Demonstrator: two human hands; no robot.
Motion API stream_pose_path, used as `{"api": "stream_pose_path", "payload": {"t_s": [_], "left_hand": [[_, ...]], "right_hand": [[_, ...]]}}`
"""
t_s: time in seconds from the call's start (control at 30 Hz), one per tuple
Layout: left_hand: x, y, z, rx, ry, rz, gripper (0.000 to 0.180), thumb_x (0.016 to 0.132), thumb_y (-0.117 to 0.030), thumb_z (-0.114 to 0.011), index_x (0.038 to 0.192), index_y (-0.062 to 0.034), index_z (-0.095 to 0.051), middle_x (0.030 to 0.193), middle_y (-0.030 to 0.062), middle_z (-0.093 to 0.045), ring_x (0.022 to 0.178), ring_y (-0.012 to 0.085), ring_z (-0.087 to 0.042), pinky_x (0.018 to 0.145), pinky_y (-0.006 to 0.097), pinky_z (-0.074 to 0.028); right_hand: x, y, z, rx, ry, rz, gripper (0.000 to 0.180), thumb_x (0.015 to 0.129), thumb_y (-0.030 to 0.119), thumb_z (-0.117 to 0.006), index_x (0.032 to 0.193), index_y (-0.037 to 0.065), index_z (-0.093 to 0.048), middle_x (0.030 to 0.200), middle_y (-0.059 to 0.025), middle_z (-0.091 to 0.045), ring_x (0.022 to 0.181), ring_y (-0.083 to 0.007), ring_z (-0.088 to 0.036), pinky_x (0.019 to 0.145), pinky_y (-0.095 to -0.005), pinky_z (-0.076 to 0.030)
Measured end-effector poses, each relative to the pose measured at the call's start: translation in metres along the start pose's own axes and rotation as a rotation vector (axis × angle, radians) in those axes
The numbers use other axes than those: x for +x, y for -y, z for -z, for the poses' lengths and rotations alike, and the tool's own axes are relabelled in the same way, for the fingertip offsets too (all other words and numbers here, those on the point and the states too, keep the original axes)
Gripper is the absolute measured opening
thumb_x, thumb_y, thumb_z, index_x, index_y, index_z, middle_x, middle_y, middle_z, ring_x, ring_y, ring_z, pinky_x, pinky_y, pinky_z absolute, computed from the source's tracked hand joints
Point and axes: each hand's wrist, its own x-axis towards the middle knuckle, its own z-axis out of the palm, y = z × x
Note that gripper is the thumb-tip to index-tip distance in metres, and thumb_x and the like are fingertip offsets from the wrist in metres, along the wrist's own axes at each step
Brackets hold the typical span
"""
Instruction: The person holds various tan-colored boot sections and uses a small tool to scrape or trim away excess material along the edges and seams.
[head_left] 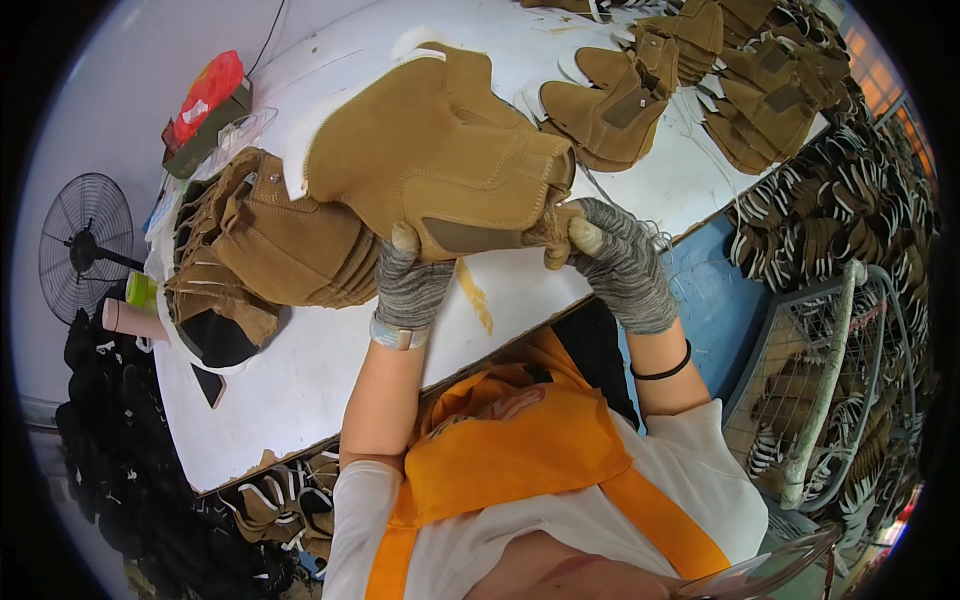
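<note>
A tan suede boot upper (420, 165) with a white edge at its toe end is held above the white table, lying on its side. Under its near edge is my left hand (412, 285), in a grey fingerless glove, its thumb pressed on the boot upper. My right hand (618, 260), gloved the same way, pinches the gathered end of the boot upper at its right. A dark elastic panel (470, 237) shows between the two hands. To the left, close to my left hand, a stack of similar boot uppers (300, 250) lies on its side.
More tan uppers (610, 115) lie on the far right of the table (255, 420). A box with a red plastic bag (205, 105) sits at the far left edge, near a black fan (86, 245). Right of the table stands a wire trolley (800, 390) amid piled uppers.
</note>
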Motion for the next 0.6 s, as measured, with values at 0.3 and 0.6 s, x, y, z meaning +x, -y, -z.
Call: {"api": "stream_pose_path", "payload": {"t_s": [0.3,0.6], "left_hand": [[0.008,0.006,-0.007,-0.137,-0.028,0.061,0.078,0.086,-0.056,-0.062,0.143,-0.0089,-0.036,0.139,0.0147,-0.046,0.113,0.0381,-0.052,0.103,0.056,-0.04],[0.006,0.003,-0.016,-0.043,-0.062,-0.003,0.078,0.083,-0.043,-0.072,0.142,-0.0067,-0.036,0.141,0.0117,-0.045,0.13,0.0281,-0.043,0.112,0.045,-0.036]], "right_hand": [[0.006,-0.028,-0.01,0.23,0.103,0.054,0.042,0.091,0.035,-0.065,0.113,-0.001,-0.061,0.096,-0.007,-0.064,0.09,-0.0157,-0.061,0.082,-0.0291,-0.049],[0.009,-0.006,-0.028,-0.303,-0.337,0.519,0.029,0.088,0.011,-0.069,0.116,0.004,-0.062,0.1,-0.0054,-0.063,0.086,-0.0156,-0.058,0.079,-0.0288,-0.049]]}}
